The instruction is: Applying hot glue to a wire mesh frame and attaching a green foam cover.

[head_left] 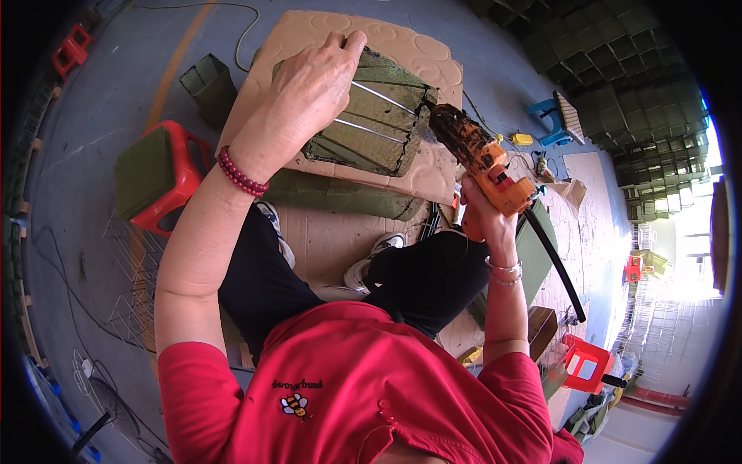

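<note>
A square green fabric-like panel [365, 133], lined with black glue along its edges, lies on a cardboard sheet [429, 166] in front of me. Two thin white rods [382, 97] cross it, their left ends passing under my left hand. My left hand [318, 83] is over the panel's far left part, its fingers bent and closed; what they grip is hidden. My right hand [485, 213] is wrapped round the handle of an orange glue gun [483, 158] smeared with black. The gun's tip touches or nearly touches the panel's right edge, and a black glue stick [556, 263] sticks out behind.
Left of the cardboard stands a red stool [182, 182] with a green block on it, near a green box [209, 85]. Stacks of green boxes [634, 85] fill the far right. A blue stool [549, 124], cables and wire frames [131, 309] are around me.
</note>
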Available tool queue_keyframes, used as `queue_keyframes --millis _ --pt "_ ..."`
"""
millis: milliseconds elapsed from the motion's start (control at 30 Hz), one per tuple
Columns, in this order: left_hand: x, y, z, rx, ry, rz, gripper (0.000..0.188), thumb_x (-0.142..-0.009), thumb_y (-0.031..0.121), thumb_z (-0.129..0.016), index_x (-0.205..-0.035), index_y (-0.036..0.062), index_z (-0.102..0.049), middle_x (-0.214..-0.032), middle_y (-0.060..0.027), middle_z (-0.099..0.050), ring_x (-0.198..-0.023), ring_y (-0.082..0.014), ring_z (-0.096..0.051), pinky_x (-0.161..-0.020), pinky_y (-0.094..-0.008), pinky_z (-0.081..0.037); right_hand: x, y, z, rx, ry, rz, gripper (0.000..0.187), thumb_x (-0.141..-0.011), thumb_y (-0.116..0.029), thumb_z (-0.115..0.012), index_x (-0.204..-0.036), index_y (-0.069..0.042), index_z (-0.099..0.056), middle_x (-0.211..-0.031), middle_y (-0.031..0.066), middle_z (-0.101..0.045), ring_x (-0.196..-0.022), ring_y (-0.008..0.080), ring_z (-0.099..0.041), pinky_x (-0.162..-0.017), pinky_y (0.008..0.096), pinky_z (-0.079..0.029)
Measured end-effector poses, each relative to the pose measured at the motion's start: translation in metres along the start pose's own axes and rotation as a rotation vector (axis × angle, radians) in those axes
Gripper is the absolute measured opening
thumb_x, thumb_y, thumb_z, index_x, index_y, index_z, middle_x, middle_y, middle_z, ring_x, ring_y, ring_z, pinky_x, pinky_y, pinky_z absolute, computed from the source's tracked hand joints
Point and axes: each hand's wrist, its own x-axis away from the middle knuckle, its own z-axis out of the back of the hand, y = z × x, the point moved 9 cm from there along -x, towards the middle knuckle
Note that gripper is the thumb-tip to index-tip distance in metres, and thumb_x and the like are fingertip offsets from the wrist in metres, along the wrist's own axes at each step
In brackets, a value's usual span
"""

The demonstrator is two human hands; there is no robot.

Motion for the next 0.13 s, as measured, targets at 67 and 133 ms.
queue_keyframes --millis 67,133 --pt "-0.0008 0.0015 -0.0002 -0.002 0.000 -0.005 0.045 -0.081 -0.011 -0.053 -0.124 -0.0029 -0.044 -0.114 -0.0236 -0.060 -0.095 -0.0412 -0.064 -0.083 -0.0449 -0.054 -0.0005 0.0029 0.0024 0.111 0.014 -0.012 0.030 -0.086 -0.031 -0.077 -0.103 -0.007 -0.070 -0.076 -0.0023 -0.063 -0.065 0.0075 -0.058 -0.059 0.0252 -0.047" --pt "-0.0007 0.0011 -0.0007 -0.003 -0.011 -0.008 0.046 -0.081 -0.010 -0.054 -0.125 -0.0013 -0.043 -0.115 -0.0233 -0.059 -0.095 -0.0414 -0.064 -0.083 -0.0448 -0.054 -0.0019 0.0088 -0.0034 -0.003 -0.036 -0.023 0.030 -0.086 -0.033 -0.077 -0.103 -0.009 -0.070 -0.075 -0.0018 -0.064 -0.066 0.0072 -0.058 -0.059 0.0255 -0.047"
